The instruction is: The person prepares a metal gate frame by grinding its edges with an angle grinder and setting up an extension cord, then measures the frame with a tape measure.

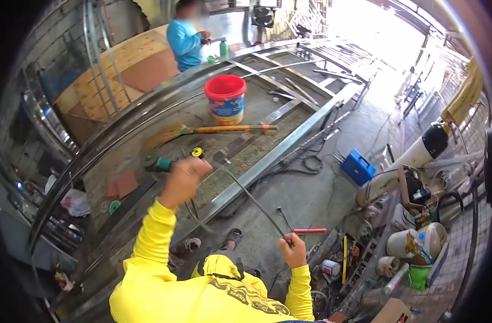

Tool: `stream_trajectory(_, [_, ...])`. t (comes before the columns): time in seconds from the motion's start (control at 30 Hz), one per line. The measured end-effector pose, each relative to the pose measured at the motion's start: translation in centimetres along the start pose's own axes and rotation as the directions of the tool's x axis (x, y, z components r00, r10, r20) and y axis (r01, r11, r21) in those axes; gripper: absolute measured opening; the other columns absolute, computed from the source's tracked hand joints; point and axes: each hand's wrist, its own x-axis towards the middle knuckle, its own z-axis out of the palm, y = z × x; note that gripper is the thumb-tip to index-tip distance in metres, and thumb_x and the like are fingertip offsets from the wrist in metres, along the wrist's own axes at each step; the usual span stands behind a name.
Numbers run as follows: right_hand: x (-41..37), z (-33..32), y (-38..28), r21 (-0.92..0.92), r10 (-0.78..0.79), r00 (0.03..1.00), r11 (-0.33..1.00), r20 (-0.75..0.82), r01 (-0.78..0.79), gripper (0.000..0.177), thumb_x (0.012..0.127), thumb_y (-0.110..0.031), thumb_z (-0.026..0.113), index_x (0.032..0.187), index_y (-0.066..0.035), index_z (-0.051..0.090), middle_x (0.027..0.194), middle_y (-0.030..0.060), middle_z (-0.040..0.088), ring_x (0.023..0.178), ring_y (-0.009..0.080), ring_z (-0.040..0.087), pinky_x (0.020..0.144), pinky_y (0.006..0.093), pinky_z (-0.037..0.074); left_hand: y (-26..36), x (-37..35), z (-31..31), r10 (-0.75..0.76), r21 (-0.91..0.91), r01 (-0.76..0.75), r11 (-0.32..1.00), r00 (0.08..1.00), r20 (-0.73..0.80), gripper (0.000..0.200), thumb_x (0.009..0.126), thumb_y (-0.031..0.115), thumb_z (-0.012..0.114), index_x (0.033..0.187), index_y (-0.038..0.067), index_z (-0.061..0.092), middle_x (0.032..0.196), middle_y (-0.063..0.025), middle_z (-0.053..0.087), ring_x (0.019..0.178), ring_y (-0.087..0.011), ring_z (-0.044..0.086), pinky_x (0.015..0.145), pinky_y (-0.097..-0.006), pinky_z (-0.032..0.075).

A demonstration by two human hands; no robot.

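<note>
My right hand [293, 250] is closed around a thin dark cord [255, 201], which runs up and left from the fist toward the workbench. My left hand [185, 182] is raised over the bench edge, its fingers curled and slightly blurred. Whatever may be in that hand is hidden; the cord's upper end lies close to its knuckles, and a loop hangs below. Just beyond it are a yellow tape measure [197, 153] and a green power tool [161, 164]. A broom [224, 129] lies farther back, beside a red-rimmed bucket [225, 105].
A long metal frame [289, 148] borders the bench. On the floor to the right stand a blue toolbox [358, 167] and a tilted gas cylinder [418, 151]. Tools and containers crowd the lower right. A co-worker in a blue shirt [184, 43] stands across the bench.
</note>
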Motion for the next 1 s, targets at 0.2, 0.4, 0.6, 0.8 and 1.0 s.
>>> stream_trajectory(0.2, [-5.3,5.6,10.3,0.013,0.124,0.981,0.992,0.149,-0.128,0.021,0.080,-0.017,0.070,0.081,0.000,0.058,0.065,0.0064,0.059,0.061,0.0109,0.054,0.058,0.0271,0.044,0.0,0.6,-11.9,-0.029,0.694,0.457,0.557,0.846,-0.533,0.033,0.094,0.034,0.051,0.084,0.004,0.061,0.083,-0.0137,0.063,0.077,-0.0282,0.061,0.065,-0.0391,0.046])
stream_trajectory(0.4, [-5.2,11.3,-1.2,-0.264,0.124,0.954,0.963,0.274,-0.049,0.023,0.077,-0.024,0.071,0.084,-0.004,0.062,0.079,0.0176,0.066,0.076,0.0326,0.065,0.065,0.0365,0.051,2.1,-3.2,1.6,0.360,0.447,-0.312,0.839,0.932,-0.025,0.051,0.071,0.032,0.072,0.110,0.004,0.058,0.106,-0.0150,0.057,0.103,-0.0343,0.053,0.091,-0.0443,0.041])
stream_trajectory(0.6, [-6.0,12.7,-6.0,-0.039,0.073,0.964,0.996,-0.257,-0.086,0.034,0.076,-0.037,0.070,0.081,-0.004,0.060,0.075,0.0158,0.063,0.072,0.0322,0.064,0.062,0.0379,0.049,2.7,-9.5,8.0,0.336,-0.215,-0.289,0.933,0.486,0.807,0.035,0.078,0.038,0.067,0.092,0.006,0.065,0.081,-0.0111,0.065,0.073,-0.0319,0.062,0.063,-0.0384,0.049])
stream_trajectory(0.8, [-19.2,16.6,-2.5,0.100,0.391,0.634,0.891,-0.667,-0.444,0.034,0.076,-0.035,0.071,0.080,-0.003,0.058,0.075,0.0135,0.063,0.073,0.0312,0.062,0.065,0.0394,0.047,1.8,-3.2,6.7,0.615,-0.437,-0.503,0.746,0.268,0.741,0.021,0.078,0.010,0.066,0.063,-0.001,0.056,0.057,-0.0155,0.038,0.051,-0.0302,0.040,0.048,-0.0370,0.032])
stream_trajectory(1.0, [-34.5,25.6,2.0,0.295,0.465,0.218,0.793,-0.858,-0.532,0.030,0.079,-0.032,0.068,0.081,-0.004,0.059,0.073,0.0127,0.062,0.069,0.0266,0.060,0.065,0.0392,0.046,2.2,3.4,7.3,0.792,-0.195,-0.816,0.544,0.421,0.443,0.023,0.091,0.030,0.057,0.100,0.010,0.063,0.082,-0.0139,0.062,0.071,-0.0299,0.056,0.069,-0.0403,0.048])
